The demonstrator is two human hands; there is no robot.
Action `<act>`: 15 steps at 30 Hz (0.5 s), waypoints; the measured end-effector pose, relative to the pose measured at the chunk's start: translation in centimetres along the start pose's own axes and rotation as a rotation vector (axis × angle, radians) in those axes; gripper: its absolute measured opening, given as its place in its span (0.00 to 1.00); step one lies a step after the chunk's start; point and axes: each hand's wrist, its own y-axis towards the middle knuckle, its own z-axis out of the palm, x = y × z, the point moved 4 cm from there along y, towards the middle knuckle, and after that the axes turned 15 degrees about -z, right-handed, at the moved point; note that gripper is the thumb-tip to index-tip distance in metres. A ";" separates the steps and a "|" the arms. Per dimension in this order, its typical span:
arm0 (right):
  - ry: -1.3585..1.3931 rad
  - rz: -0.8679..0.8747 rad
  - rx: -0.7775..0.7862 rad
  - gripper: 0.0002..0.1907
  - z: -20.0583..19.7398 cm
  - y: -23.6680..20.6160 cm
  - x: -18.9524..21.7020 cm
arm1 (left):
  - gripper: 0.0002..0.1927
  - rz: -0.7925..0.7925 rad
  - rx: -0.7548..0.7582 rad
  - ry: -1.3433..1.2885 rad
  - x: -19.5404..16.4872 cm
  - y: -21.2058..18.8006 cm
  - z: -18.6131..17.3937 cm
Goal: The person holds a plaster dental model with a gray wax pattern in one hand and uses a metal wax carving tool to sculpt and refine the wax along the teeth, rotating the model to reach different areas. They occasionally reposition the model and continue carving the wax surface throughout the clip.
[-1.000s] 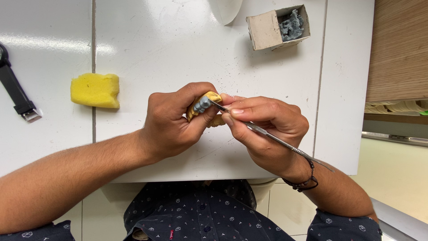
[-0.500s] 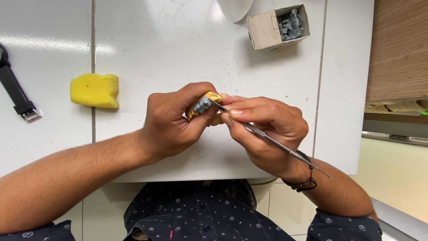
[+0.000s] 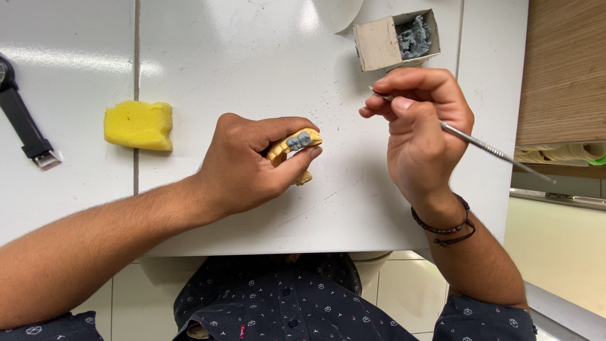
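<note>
- A yellow dental model (image 3: pixel 294 149) with grey wax teeth on its top sits over the middle of the white worktop (image 3: pixel 252 69), raised in the left hand (image 3: pixel 252 165).
- The left hand's fingers (image 3: pixel 302 159) are clamped on the model, thumb below and forefinger curled over its back.
- To the right of the model, apart from it, the right hand (image 3: pixel 421 136) holds a thin metal instrument (image 3: pixel 470 140); its fingers are pinched together on the shaft near the tip, and the long handle slants down to the right, away from the model.
- A dark bead bracelet (image 3: pixel 445 228) circles the right wrist.
- Beyond the model and to its right stands a small open cardboard box (image 3: pixel 382 44) holding grey lumps.
- Left of the model lies a yellow sponge (image 3: pixel 139 125), well apart from it.
- Farther left of the model, at the worktop's edge, lies a black wristwatch strap (image 3: pixel 24 126).
</note>
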 end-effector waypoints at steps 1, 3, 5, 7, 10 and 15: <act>-0.005 0.029 0.009 0.12 -0.1 0.1 -0.2 | 0.08 0.006 -0.002 0.009 0.0 0.1 -0.1; -0.020 0.086 0.044 0.19 0.0 0.3 -0.3 | 0.08 0.013 -0.005 0.023 0.2 0.2 -0.1; -0.047 0.104 0.082 0.24 0.3 0.5 -0.2 | 0.08 0.010 0.011 0.019 0.4 0.3 0.0; -0.085 0.111 0.114 0.28 0.5 0.5 -0.1 | 0.09 0.020 0.003 0.033 0.6 0.3 0.0; -0.111 0.099 0.129 0.30 0.2 0.2 -0.1 | 0.11 0.046 -0.021 0.079 0.7 0.4 0.0; -0.008 0.084 0.102 0.36 -0.6 -1.4 -0.5 | 0.12 0.015 0.108 0.001 0.4 0.3 0.3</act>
